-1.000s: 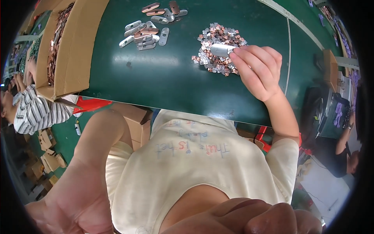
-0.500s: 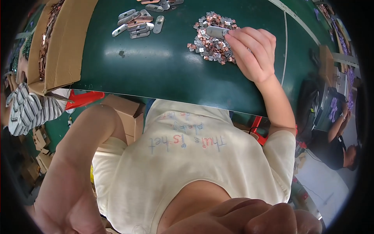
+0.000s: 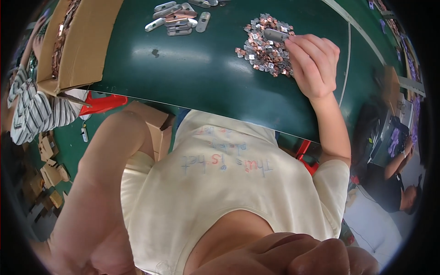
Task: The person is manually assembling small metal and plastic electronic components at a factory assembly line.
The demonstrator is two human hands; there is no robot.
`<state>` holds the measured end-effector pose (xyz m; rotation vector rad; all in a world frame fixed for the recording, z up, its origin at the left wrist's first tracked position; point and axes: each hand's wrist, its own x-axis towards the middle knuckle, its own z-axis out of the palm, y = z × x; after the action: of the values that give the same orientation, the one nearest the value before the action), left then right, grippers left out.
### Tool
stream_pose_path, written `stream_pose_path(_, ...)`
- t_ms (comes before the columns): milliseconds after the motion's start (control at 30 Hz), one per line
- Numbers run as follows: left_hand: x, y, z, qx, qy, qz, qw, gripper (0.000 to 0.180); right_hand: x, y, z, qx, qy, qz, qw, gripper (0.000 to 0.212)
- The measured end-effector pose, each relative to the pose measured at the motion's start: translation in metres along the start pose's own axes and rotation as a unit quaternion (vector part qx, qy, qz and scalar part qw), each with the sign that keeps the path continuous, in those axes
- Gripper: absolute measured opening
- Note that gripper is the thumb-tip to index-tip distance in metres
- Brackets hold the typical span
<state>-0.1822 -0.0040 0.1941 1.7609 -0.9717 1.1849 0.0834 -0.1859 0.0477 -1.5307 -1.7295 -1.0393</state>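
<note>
My right hand (image 3: 317,64) pinches one end of a flat, round-ended grey metal strip (image 3: 276,35) between thumb and fingertips. The strip lies over a pile of small square silver and copper-coloured metal pieces (image 3: 263,57) on a dark green table (image 3: 183,75). My left arm is bent up close to the camera. Only the base of my left hand (image 3: 103,256) shows at the lower left edge, its fingers hidden or cut off. Farther left on the table lie several oblong metal plates (image 3: 176,20), silver and copper-coloured, each with a hole.
A cardboard box (image 3: 87,41) of copper-coloured parts stands at the table's left. Beyond it is a person in a striped garment (image 3: 34,112). Another person in black (image 3: 385,183) is at far right. Red plastic parts (image 3: 103,104) and a carton (image 3: 158,128) sit below the table's near edge.
The view has shifted a little, so the table and its things appear farther right. My right hand still holds the metal strip over the pile. My left arm stays raised.
</note>
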Motion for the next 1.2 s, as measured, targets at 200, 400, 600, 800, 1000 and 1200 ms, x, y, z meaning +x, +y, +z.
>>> stream_pose_path(200,0.012,-0.040,0.013,0.341,0.233,0.145,0.899,0.014,0.007,-0.002,-0.010,-0.002,-0.037,0.016,0.999,0.031)
stream_pose_path(400,-0.053,-0.130,0.067,-0.169,0.093,-0.445,0.874,0.034,0.025,0.000,-0.029,-0.075,-0.040,-0.026,0.996,0.033)
stream_pose_path(600,-0.061,-0.159,0.096,-0.199,-0.055,-0.509,0.836,0.049,0.017,-0.003,-0.027,-0.067,-0.034,-0.012,0.997,0.030)
stream_pose_path(800,-0.079,-0.171,0.102,-0.225,-0.028,-0.534,0.814,0.034,0.005,0.004,-0.010,-0.025,-0.034,-0.001,0.999,0.029)
stream_pose_path(1000,-0.098,-0.182,0.107,-0.222,-0.004,-0.560,0.798,0.031,-0.010,0.019,0.005,0.055,-0.088,0.020,0.994,0.034)
stream_pose_path(1200,-0.113,-0.191,0.113,-0.212,0.044,-0.578,0.787,0.030,-0.028,0.044,0.017,0.156,-0.047,0.145,0.976,0.042)
